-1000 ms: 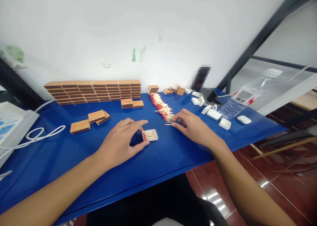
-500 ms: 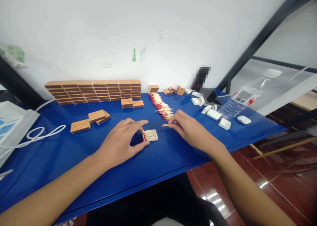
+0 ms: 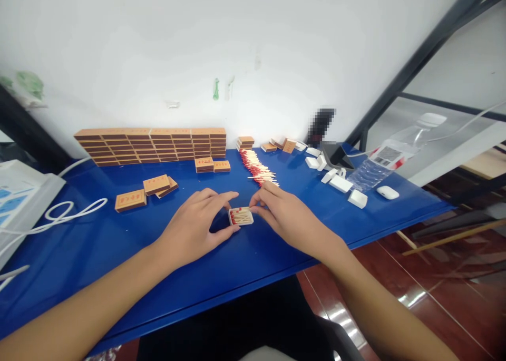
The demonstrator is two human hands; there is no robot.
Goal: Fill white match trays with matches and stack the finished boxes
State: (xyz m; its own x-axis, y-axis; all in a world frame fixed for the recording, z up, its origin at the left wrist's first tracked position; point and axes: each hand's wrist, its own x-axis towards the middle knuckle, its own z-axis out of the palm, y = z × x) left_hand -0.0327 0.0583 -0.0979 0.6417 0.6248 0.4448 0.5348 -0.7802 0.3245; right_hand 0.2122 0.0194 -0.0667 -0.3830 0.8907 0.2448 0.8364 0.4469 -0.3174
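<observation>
A small white matchbox tray (image 3: 247, 224) lies on the blue table, with red-headed matches (image 3: 240, 217) in it, heads toward the left. Around its left end is my left hand (image 3: 196, 221), thumb at the near edge and a finger at the far edge, gripping it; the index finger stretches out above. At the tray's right end, my right hand (image 3: 282, 213) pinches matches whose heads reach over the tray; the fingers partly hide them. Just beyond this hand lies a long pile of loose matches (image 3: 255, 166).
Closed matchboxes stand in a stacked wall (image 3: 158, 146) at the back left. Several loose matchboxes (image 3: 130, 200) lie at left, near a white cable (image 3: 75, 209). To the right are white empty trays (image 3: 340, 183), a plastic bottle (image 3: 389, 155) and a white earbud case (image 3: 388, 192).
My right hand has moved left with the pinched matches, from beside the pile to the tray's right end. My left hand stays at the tray.
</observation>
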